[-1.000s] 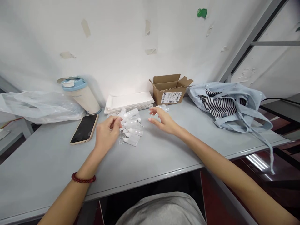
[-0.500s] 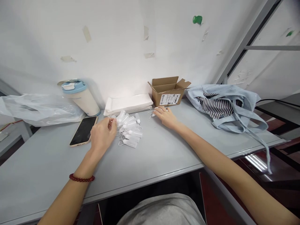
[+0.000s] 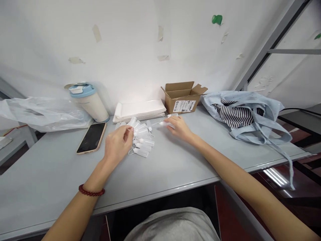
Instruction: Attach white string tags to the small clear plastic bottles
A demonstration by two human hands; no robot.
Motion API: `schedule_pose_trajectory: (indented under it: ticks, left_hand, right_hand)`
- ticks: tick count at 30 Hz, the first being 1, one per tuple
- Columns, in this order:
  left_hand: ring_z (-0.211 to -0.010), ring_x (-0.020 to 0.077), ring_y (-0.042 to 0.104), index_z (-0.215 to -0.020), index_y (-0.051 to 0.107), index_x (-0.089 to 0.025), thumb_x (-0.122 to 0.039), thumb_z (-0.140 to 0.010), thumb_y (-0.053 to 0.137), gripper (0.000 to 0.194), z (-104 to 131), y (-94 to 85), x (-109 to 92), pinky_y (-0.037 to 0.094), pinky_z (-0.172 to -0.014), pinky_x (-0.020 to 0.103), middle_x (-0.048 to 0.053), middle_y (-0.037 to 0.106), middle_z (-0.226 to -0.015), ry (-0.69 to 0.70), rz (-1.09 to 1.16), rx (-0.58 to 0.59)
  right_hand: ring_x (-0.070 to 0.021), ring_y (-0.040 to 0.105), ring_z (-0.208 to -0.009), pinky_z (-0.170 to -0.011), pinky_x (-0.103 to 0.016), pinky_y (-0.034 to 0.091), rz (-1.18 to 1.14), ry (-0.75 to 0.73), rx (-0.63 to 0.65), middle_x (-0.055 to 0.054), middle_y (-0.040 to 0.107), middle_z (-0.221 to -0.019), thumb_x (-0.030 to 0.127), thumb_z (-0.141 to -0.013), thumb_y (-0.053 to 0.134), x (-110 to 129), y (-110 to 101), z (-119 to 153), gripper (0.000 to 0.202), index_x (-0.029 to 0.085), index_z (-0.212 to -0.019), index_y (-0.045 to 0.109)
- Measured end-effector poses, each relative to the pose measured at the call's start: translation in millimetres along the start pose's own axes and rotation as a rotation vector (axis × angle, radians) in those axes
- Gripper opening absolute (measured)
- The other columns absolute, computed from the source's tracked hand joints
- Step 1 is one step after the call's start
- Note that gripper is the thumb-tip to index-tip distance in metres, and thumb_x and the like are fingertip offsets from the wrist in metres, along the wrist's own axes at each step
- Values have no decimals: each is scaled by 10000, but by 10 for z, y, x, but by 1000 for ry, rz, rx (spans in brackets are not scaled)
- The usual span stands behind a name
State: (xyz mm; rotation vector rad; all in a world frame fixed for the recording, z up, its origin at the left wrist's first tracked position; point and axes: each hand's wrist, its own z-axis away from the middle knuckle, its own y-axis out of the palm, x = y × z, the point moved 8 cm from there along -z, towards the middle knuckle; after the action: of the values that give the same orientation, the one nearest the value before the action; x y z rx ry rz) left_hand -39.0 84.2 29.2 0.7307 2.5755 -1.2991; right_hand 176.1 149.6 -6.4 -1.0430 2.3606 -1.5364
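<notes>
A loose pile of small translucent white plastic pieces with thin loops [image 3: 144, 142] lies on the grey table [image 3: 160, 167]. My left hand [image 3: 118, 142], with a dark red braided bracelet at its wrist, is closed in a pinch at the pile's left edge. What its fingertips hold, if anything, is hidden. To the right of the pile, my right hand [image 3: 181, 128] has its thumb and fingers about one plastic piece [image 3: 164, 123], partly covered by the fingers. Another plastic piece [image 3: 173, 115] shows just beyond these fingers.
Behind the pile lies a stack of white envelopes [image 3: 140, 108], beside an open cardboard box [image 3: 184, 103]. A phone [image 3: 92, 138], a tumbler [image 3: 91, 103] and a plastic bag [image 3: 47, 115] are on the left. A light blue cloth bag [image 3: 250, 113] lies right.
The view has shifted slightly. My left hand has moved a little right over the pile's edge. By my right hand, whose thumb and fingers now close about one piece, a second piece has come into sight.
</notes>
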Motion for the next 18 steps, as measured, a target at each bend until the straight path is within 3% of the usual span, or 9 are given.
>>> schedule_pose_trajectory:
  ticks: [3, 6, 9, 18]
  left_hand:
    - [-596, 146, 529, -878, 631, -179, -334, -876, 458, 232, 17, 45, -53, 408, -594, 263, 18, 635, -701, 19, 57, 45]
    - [-617, 147, 538, -961, 627, -186, -358, -867, 477, 247, 31, 106, -82, 430, -607, 266, 12, 637, -714, 2, 151, 115]
    - [-635, 149, 555, -1045, 612, -179, -382, -858, 497, 299, 41, 159, -108, 447, -618, 272, 16, 648, -743, -31, 232, 184]
    - [-616, 139, 529, -827, 616, -182, -340, -881, 470, 222, 56, 121, -206, 413, -590, 258, 13, 634, -700, -6, 320, 189]
  right_hand:
    - [-234, 617, -968, -832, -366, 439, -282, -9, -58, -100, 698, -1035, 236, -860, 571, 179, -135, 48, 230, 166, -1067, 642]
    - [-218, 630, -941, -762, -333, 475, -489, 17, -24, -82, 699, -1041, 298, -846, 597, 334, -209, 82, 240, 189, -1051, 657]
    - [-206, 630, -964, -830, -344, 466, -630, 44, 31, -62, 704, -1036, 295, -826, 627, 431, -249, 99, 227, 192, -1023, 674]
    - [-200, 623, -961, -829, -336, 449, -710, 76, 141, -52, 707, -1029, 296, -821, 635, 456, -240, 110, 225, 183, -1007, 691]
